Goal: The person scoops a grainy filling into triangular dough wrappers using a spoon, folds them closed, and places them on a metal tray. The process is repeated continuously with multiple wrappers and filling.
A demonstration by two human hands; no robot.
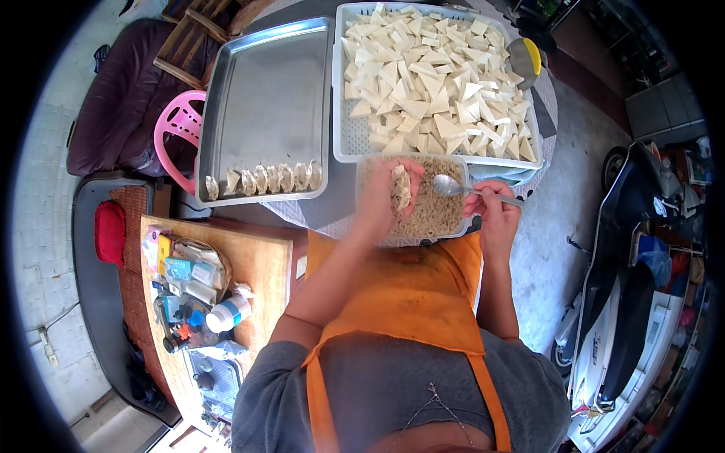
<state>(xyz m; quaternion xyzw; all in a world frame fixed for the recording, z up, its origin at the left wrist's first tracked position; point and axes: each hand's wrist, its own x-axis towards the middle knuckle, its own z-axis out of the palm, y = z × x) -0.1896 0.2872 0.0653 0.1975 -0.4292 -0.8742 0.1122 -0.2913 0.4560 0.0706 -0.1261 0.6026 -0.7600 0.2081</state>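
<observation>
My left hand (381,192) holds a tofu triangle topped with minced filling (400,189) over a plastic tub (423,241). Pale brown minced filling (438,217) fills that tub. With bent fingers, my right hand (498,214) grips the handle of a metal spoon (448,185), whose bowl is over the filling, close to the left hand. To the left, a metal tray (276,98) bears a row of several filled pieces (273,179) along its near edge. Beyond the tub, a white perforated crate (359,137) is heaped with plain tofu triangles (430,75).
A grey scraper with a yellow grip (526,64) rests at the crate's right side. A pink chair (175,128) stands left of the tray. Nearer, a wooden table (260,264) carries a basket of packages and a white bottle (228,313). A scooter (615,317) is parked at right.
</observation>
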